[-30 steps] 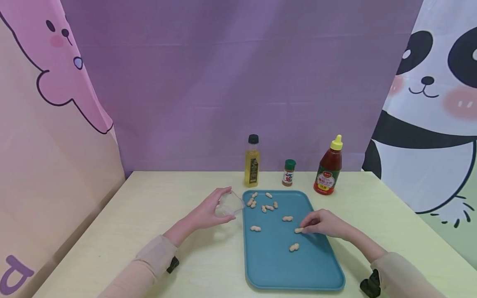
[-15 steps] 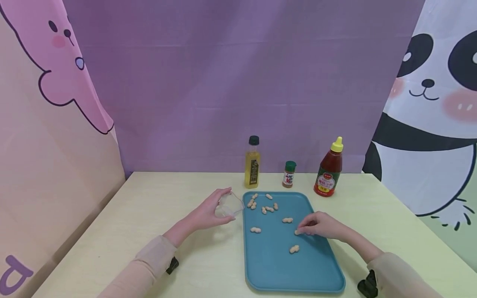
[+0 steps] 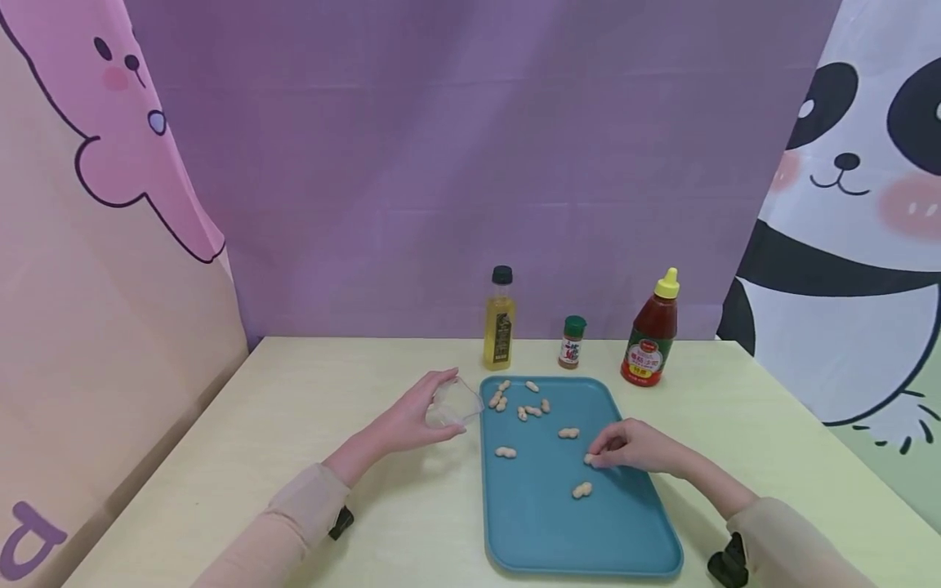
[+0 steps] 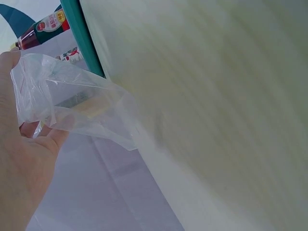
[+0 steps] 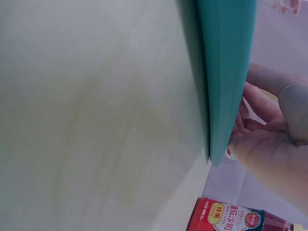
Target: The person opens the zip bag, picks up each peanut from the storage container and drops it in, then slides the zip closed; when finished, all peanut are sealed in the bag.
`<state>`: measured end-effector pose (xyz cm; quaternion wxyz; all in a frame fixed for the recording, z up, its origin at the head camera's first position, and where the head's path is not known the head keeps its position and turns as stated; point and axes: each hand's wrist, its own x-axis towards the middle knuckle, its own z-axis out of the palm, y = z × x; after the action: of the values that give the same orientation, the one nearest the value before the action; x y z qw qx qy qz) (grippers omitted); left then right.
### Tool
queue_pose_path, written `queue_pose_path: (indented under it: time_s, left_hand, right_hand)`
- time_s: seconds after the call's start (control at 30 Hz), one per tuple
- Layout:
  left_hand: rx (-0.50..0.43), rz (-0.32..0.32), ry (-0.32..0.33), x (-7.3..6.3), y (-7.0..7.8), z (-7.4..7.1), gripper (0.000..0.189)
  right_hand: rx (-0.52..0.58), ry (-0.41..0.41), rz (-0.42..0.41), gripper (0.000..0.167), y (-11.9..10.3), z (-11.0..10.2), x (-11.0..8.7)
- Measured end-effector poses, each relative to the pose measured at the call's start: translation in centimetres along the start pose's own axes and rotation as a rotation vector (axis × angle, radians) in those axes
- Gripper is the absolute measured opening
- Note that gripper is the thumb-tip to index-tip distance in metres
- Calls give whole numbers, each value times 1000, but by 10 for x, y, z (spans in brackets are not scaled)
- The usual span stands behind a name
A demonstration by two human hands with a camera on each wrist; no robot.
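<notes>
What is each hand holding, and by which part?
The left hand holds a clear bag near its upper edge; the right hand pinches a peanut by one end.

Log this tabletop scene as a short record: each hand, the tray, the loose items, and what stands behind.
left hand: holds a clear plastic bag by the tray's left edge
right hand: pinches a peanut at the tray's right side; contact with tray unclear
blue tray: flat on the pale table
other peanuts: scattered on the tray, most toward its far left
behind tray, left to right: yellow-liquid bottle, green-capped jar, red sauce bottle; all upright
</notes>
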<state>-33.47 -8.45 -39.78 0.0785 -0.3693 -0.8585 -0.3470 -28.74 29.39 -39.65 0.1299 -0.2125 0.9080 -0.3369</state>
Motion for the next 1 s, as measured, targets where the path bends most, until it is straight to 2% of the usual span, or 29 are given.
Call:
queue_pose_path:
  time_s: [0.2,0.47,0.8,1.0]
  left_hand:
    - [4,11,4,-1,0,1,83]
    - [13,21,4,0,-1,2,85]
    - [10,27,-5,0,1,1,83]
    - [9,12,-19,0,0,2,83]
  right_hand:
    - [7,23,-9,24,-5,-2,0]
    - [16,80,-101,27,-14,-12,7]
    - [-6,206,-118,27,-44,-7,27]
    - [17,220,-179,24,-64,4,41]
